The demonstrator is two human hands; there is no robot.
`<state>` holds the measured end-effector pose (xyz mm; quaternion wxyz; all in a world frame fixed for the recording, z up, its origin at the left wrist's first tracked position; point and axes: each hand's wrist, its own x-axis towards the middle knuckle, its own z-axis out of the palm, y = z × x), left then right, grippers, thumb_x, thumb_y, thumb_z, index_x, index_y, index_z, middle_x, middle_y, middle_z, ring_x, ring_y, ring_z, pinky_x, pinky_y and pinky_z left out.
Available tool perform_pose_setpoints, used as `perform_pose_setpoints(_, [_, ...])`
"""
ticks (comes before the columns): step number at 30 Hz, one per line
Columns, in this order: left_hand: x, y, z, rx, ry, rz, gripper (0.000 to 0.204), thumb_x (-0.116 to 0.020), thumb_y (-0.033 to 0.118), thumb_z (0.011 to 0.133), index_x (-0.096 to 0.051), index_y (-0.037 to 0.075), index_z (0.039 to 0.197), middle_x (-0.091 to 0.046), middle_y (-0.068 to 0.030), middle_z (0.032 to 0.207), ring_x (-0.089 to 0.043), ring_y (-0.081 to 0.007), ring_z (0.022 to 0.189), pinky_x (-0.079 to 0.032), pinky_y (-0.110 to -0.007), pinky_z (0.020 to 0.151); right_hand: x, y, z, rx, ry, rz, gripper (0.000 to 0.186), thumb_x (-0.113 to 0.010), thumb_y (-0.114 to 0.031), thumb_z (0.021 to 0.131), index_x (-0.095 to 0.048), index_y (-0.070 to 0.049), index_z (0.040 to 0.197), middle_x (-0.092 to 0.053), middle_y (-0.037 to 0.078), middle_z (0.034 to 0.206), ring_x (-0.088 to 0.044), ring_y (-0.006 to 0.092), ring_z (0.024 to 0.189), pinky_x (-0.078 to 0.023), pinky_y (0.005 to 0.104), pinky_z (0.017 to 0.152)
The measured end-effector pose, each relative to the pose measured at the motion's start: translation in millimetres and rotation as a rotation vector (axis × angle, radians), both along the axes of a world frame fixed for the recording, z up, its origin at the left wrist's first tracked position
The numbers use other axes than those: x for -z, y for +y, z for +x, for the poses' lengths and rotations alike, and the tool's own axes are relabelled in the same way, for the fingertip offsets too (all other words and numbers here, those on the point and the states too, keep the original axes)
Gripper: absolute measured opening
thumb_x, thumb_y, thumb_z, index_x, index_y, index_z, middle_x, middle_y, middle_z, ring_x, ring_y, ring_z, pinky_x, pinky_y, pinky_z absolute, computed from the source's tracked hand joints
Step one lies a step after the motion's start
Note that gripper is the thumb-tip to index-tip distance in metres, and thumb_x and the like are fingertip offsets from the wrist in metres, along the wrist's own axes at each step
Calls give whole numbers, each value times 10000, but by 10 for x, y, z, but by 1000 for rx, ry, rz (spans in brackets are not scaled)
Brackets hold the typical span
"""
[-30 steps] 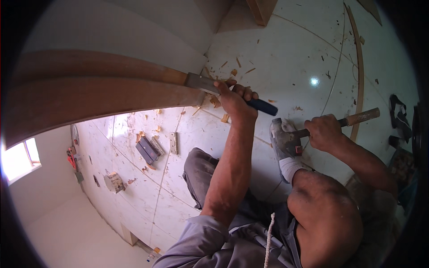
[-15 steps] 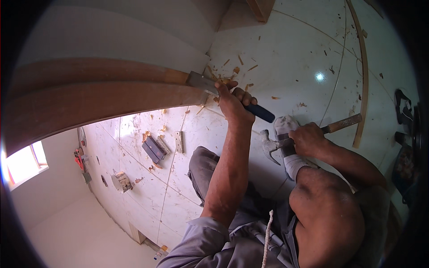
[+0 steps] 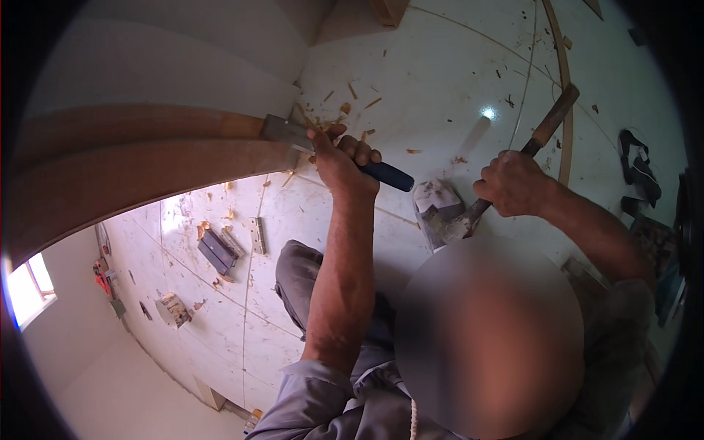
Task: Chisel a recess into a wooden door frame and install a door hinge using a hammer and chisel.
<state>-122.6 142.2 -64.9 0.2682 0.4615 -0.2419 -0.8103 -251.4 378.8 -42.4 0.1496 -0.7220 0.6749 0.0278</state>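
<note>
My left hand [image 3: 345,167] is closed around a chisel [image 3: 394,177] with a dark blue handle. Its wide metal blade lies against the end of a brown wooden door frame [image 3: 169,165], near the floor. Wood chips [image 3: 345,108] are scattered just beyond the blade. To the right, my right hand [image 3: 513,183] grips a claw hammer [image 3: 550,126] by its shaft, the wooden end pointing up and away. The hammer's head is low, over my shoe [image 3: 438,199], and partly covered by a blurred round patch. Hammer and chisel are apart.
On the tiled floor left of my knee are a metal hinge [image 3: 257,235] and a dark box [image 3: 217,251] with another hinge beside it. A dusty white round thing [image 3: 173,311] lies farther left. A long wooden strip [image 3: 566,139] lies at right.
My right hand has moved up and turned the hammer, so its shaft stands steeper. My left hand keeps the chisel at the frame. The whole view has shifted, and a blurred patch now covers my leg.
</note>
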Motion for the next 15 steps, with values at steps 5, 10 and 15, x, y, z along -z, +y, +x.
perform_pose_setpoints(5, [9,17,-18,2,-8,-25,497,-427,588,936,-462,93,951,-274,25,592,-301,-112,486,-340,-311,478,-436,-250,-185,-78,140,139,53,-595,-154,726,-603,-121,686,-605,70,651,-637,252,631,-492,395,611])
perform_pose_setpoints(10, [84,-29,45,-15,-5,-41,511,-440,598,928,-465,89,953,-287,24,592,-309,-114,476,-336,-307,467,-364,-256,-54,85,126,-24,61,-592,-149,711,-584,-105,670,-591,78,645,-618,249,606,-477,397,596])
perform_pose_setpoints(15, [59,46,-18,-14,30,-8,504,-452,593,926,-461,90,957,-311,12,602,-322,-122,474,-347,-318,466,-459,-307,-119,-16,156,137,33,-596,-131,720,-596,-99,715,-610,85,675,-631,252,627,-482,388,601])
